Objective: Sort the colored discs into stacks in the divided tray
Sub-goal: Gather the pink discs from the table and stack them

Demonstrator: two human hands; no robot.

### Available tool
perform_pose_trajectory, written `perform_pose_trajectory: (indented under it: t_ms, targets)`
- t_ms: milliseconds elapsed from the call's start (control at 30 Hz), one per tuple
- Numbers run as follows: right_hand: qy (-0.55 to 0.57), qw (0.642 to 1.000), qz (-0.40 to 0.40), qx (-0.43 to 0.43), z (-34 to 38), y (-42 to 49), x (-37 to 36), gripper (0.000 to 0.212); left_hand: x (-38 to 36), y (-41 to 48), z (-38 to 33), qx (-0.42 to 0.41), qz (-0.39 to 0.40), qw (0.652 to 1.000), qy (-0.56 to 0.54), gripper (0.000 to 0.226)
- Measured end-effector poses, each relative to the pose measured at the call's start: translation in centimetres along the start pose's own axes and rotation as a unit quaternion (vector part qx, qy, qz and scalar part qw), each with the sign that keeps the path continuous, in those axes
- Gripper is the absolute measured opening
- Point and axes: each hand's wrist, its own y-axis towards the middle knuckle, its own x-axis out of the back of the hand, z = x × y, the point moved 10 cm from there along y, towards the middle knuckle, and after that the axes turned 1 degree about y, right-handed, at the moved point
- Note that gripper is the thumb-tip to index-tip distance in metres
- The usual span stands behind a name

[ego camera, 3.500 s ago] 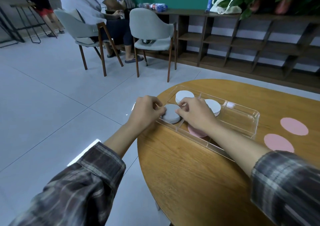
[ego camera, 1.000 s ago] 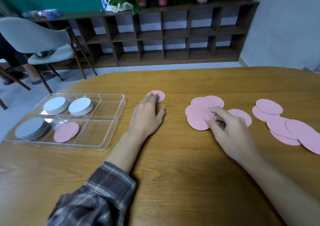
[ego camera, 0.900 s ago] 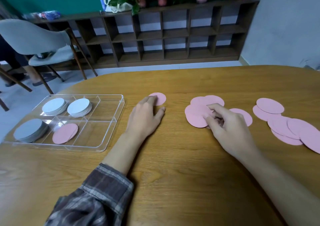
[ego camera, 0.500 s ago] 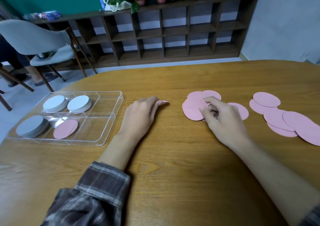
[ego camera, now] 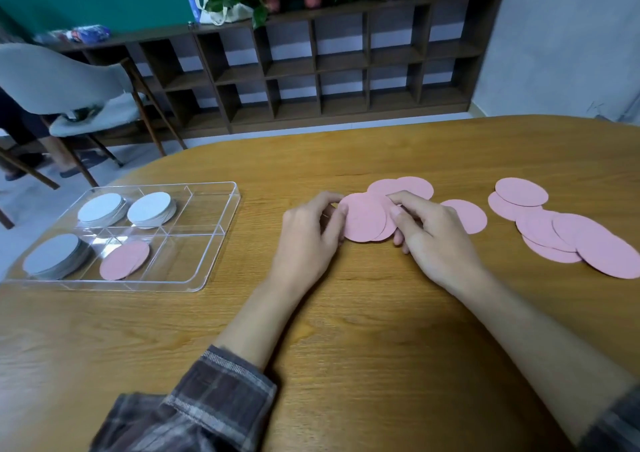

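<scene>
Wooden table [ego camera: 346,330], and we're pinching a pink stack [ego camera: 363,221] between left hand [ego camera: 308,233] and right hand [ego camera: 433,237], well right of the tray [ego camera: 221,230]. It's fanned, not squared. Lift now and we reckon one slips out.

Dim, even indoor light; glare on the clear tray [ego camera: 221,237] at left; wide-angle curvature and soft blur toward frame edges.
</scene>
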Motion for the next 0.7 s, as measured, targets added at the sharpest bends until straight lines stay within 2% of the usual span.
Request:
perform_pose_trajectory:
  t_ms: [233, 367, 567, 700]
  targets:
    - [0.016, 0.999, 0.037, -0.014, 0.3, -0.2, -1.1, 0.033, 0.1, -0.2, 0.5, 0.033, 0.000, 0.998, -0.055, 0.012]
    - [-0.001, 0.999, 0.051, 0.017, 0.9, -0.5, -0.7, 0.023, 0.0, -0.2, 0.3, 0.033, -0.012, 0.997, -0.068, 0.008]
    - [-0.050, 0.998, 0.008, 0.027, 0.0, -0.7, 2.5, 0.014, -1.8, -0.5, -1.6, -0.032, 0.027, 0.999, -0.001, 0.024]
    - [-0.065, 0.997, -0.034, 0.001, -1.7, -1.2, 6.2, 0.014, -4.2, -0.4, -1.5, -0.044, 0.097, 0.992, 0.073, 0.043]
